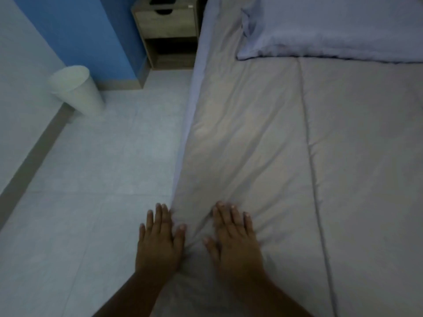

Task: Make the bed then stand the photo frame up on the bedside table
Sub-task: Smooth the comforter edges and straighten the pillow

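Note:
A grey quilted blanket covers the bed and hangs over its left side. My left hand lies flat with straight fingers against the blanket's left edge. My right hand presses flat on top of the blanket beside it, and small creases fan out around it. A pale blue pillow lies at the head of the bed. The wooden bedside table stands at the top, left of the bed. No photo frame can be made out on it.
A white bin stands on the tiled floor by the left wall. A blue wall panel rises beside the bedside table. A pale blue sheet shows along the mattress side.

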